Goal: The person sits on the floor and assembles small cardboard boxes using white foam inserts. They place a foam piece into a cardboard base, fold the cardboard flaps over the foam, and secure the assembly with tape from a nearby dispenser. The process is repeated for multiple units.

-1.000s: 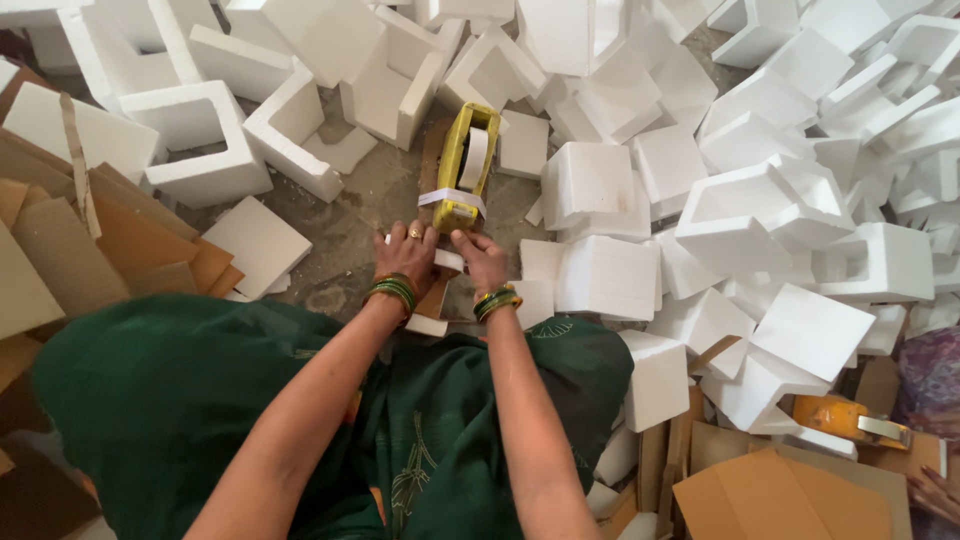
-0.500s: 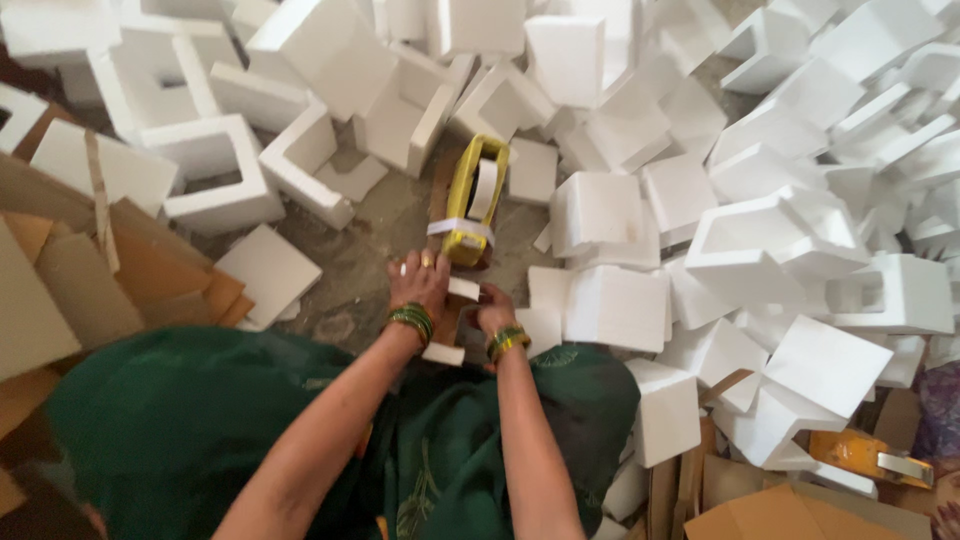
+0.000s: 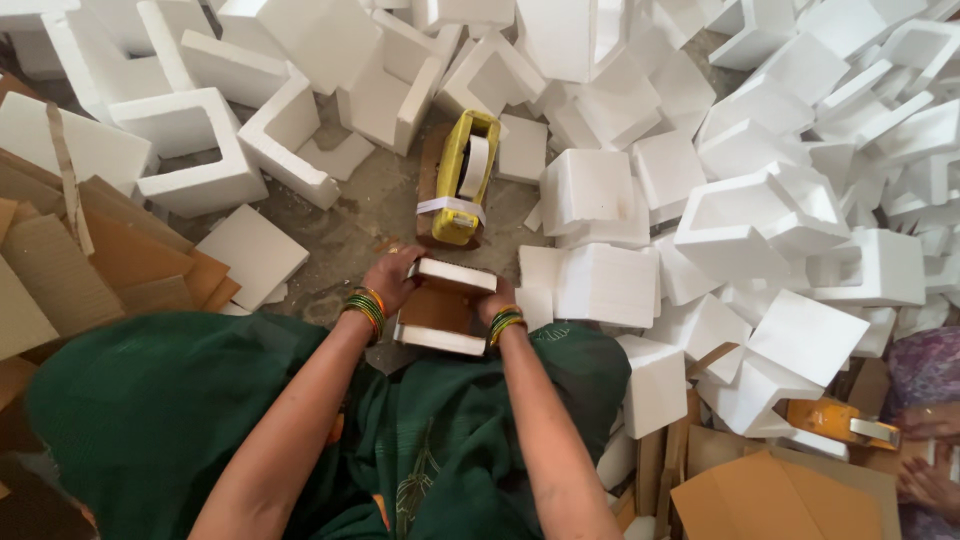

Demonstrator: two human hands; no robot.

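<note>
While both hands point(image 3: 440, 290) grip its sides, the foam-capped brown block point(image 3: 438, 308) sits between them.

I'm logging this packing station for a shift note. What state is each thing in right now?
Left hand: gripping the left end of the box.
Right hand: gripping the right end of the box.
Box: brown, capped by white foam at both ends, held in the lap.
Yellow tape dispenser: lying on the floor, loaded, unheld.
Orange tape dispenser: lying on cardboard at right.
Foam pieces: loose in a heap.
Cardboard sheets: stacked flat.
</note>
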